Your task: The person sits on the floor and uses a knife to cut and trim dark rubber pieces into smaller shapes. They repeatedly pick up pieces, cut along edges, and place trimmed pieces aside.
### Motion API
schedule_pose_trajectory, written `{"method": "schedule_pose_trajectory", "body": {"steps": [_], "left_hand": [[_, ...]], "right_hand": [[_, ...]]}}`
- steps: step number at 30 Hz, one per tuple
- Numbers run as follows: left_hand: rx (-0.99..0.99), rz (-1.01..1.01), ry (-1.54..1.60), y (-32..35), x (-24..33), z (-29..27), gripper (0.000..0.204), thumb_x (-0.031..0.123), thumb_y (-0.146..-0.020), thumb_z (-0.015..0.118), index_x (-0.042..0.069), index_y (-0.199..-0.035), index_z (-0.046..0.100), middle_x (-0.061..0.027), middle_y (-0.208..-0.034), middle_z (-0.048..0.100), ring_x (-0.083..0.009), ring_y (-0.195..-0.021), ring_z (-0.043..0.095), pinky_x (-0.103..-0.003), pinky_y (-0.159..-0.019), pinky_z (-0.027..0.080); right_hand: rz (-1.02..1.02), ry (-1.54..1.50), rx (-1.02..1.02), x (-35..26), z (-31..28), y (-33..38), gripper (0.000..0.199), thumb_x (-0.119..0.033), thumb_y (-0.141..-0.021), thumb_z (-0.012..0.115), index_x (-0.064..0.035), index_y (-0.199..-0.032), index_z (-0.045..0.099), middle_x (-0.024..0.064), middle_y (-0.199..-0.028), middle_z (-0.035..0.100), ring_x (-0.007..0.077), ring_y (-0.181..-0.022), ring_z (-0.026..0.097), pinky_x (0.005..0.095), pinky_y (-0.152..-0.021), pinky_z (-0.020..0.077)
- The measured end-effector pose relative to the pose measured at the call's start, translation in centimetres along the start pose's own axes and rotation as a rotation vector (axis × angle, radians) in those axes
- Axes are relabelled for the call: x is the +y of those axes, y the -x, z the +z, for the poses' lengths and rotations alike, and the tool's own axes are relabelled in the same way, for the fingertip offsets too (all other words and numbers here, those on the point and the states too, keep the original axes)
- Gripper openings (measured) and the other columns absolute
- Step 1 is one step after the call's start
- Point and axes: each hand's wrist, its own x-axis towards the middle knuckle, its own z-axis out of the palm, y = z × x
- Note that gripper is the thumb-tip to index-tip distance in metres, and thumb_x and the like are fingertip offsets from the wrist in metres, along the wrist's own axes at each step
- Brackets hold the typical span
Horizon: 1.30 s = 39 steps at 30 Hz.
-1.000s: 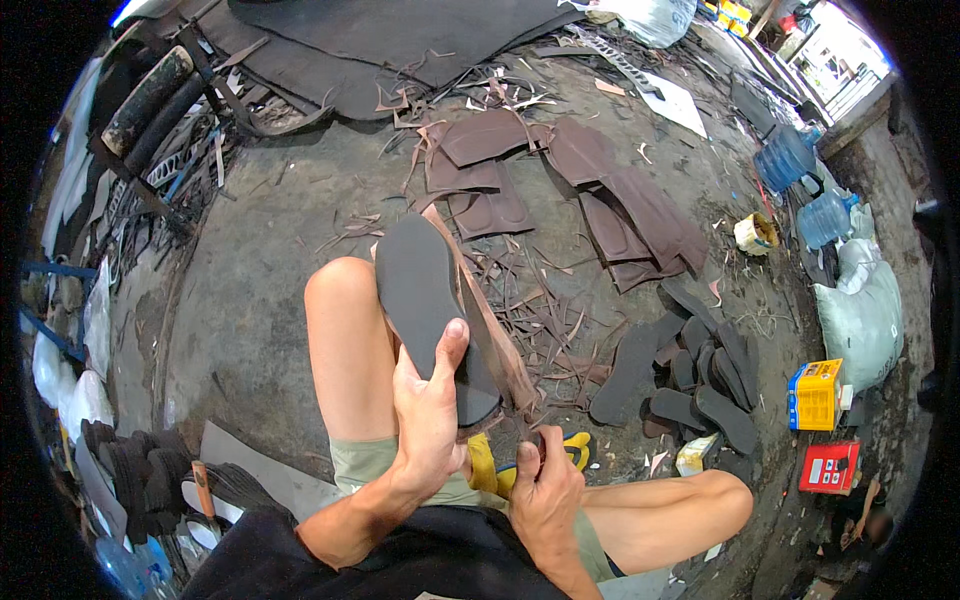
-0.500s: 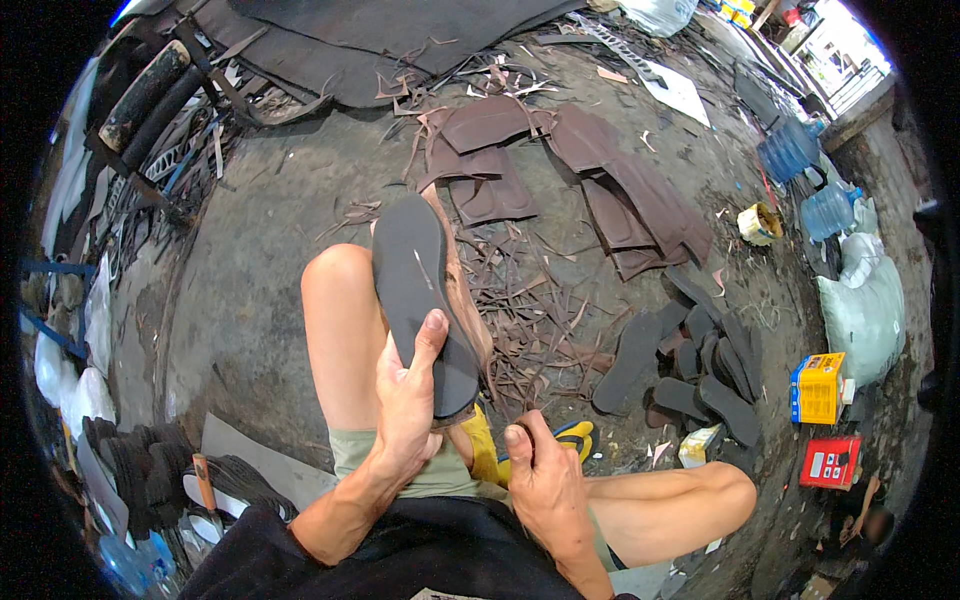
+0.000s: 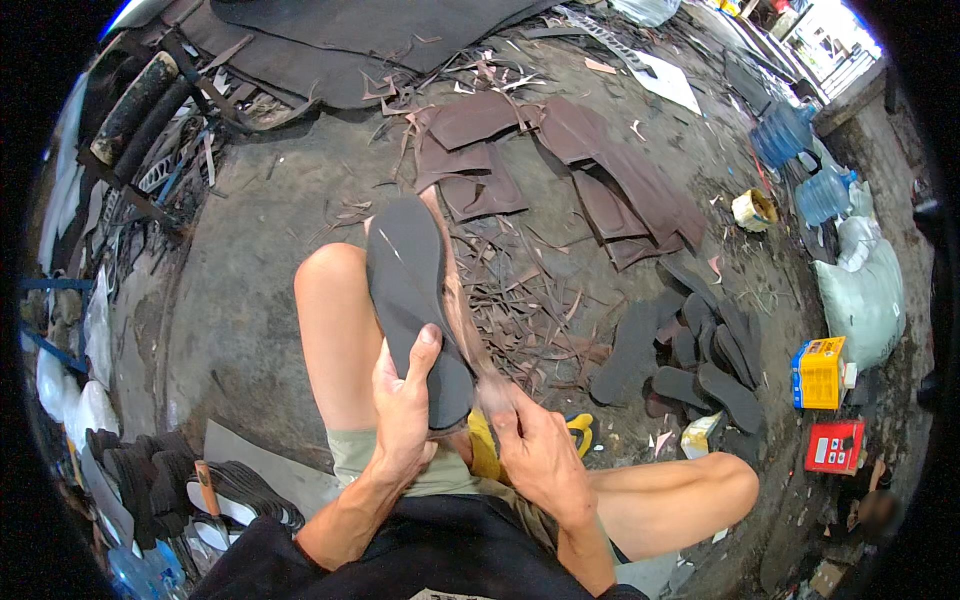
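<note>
The left hand clasped the dark rubber sole at its near end, thumb laid on the upper face and fingers wrapped behind; the sole rose from that hold and leaned against the raised left knee; the forearm entered from the lower edge with the wrist bent slightly upward. Just right of that hold, the right hand was pinched shut on a brown strip running along the sole's right edge; the strip appeared blurred near the fingers. The sole looked light, flat and flexible but firm enough to stand unsupported, probably grippy, not slippery; a hold at heel or mid-length seemed best; the strip looked thin and limp. A yellow-handled tool lay just beyond the right hand; farther right lay cut soles; beyond the sole's far tip lay brown sheet pieces.
</note>
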Motion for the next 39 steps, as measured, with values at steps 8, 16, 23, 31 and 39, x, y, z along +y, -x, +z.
{"method": "schedule_pose_trajectory", "body": {"steps": [8, 16, 23, 31, 39], "left_hand": [[-0.028, -0.08, 0.058, 0.1, 1.8, -1.2, 0.033, 0.029, -0.108, 0.07, 0.006, -0.13, 0.061, -0.0005, -0.102, 0.067, -0.0072, -0.078, 0.063, -0.025, -0.065, 0.055], [-0.022, -0.145, 0.02, 2.7, 1.7, 0.9, 0.04, 0.028, -0.106, 0.073, 0.006, -0.135, 0.057, -0.0006, -0.106, 0.066, -0.0083, -0.088, 0.063, -0.028, -0.075, 0.056], [-0.119, -0.214, -0.121, 5.9, -1.2, 0.0, 0.052, 0.034, -0.104, 0.074, 0.004, -0.143, 0.056, -0.0002, -0.11, 0.067, -0.0101, -0.093, 0.064, -0.03, -0.081, 0.055], [-0.25, -0.174, -0.123, 1.2, -2.1, -2.4, 0.045, 0.023, -0.104, 0.076, -0.001, -0.138, 0.059, -0.0069, -0.124, 0.069, -0.0133, -0.108, 0.065, -0.032, -0.097, 0.056], [-0.13, -0.156, -0.165, -4.3, 1.2, 0.7, 0.042, 0.038, -0.103, 0.076, 0.002, -0.123, 0.069, -0.0024, -0.095, 0.075, -0.0082, -0.072, 0.068, -0.025, -0.062, 0.057]], "right_hand": [[0.133, 0.023, -0.077, 1.6, 0.4, 2.9, 0.038, -0.04, -0.111, 0.051, -0.0023, -0.111, 0.058, 0.0322, -0.085, 0.066, 0.0579, -0.09, 0.063, 0.0594, -0.074, 0.0498], [-0.333, -0.194, 0.297, 5.5, 7.2, -6.8, 0.03, -0.035, -0.109, 0.059, -0.0043, -0.112, 0.06, 0.0273, -0.084, 0.067, 0.0542, -0.083, 0.067, 0.0532, -0.067, 0.0521], [-0.31, -0.374, 0.259, 4.5, 3.3, -14.2, 0.062, -0.056, -0.114, 0.038, -0.0001, -0.102, 0.062, 0.0111, -0.08, 0.069, 0.0291, -0.066, 0.067, 0.0436, -0.058, 0.0499], [-0.037, -0.752, -0.024, 5.8, 1.9, -5.2, 0.041, -0.037, -0.103, 0.074, 0.0015, -0.117, 0.066, -0.001, -0.101, 0.07, 0.01, -0.086, 0.062, 0.0324, -0.077, 0.0528], [-0.02, -0.079, 0.276, 5.6, 2.6, 1.9, 0.054, -0.047, -0.117, 0.036, -0.001, -0.113, 0.063, 0.017, -0.071, 0.055, 0.0281, -0.062, 0.055, 0.0417, -0.062, 0.0445]]}}
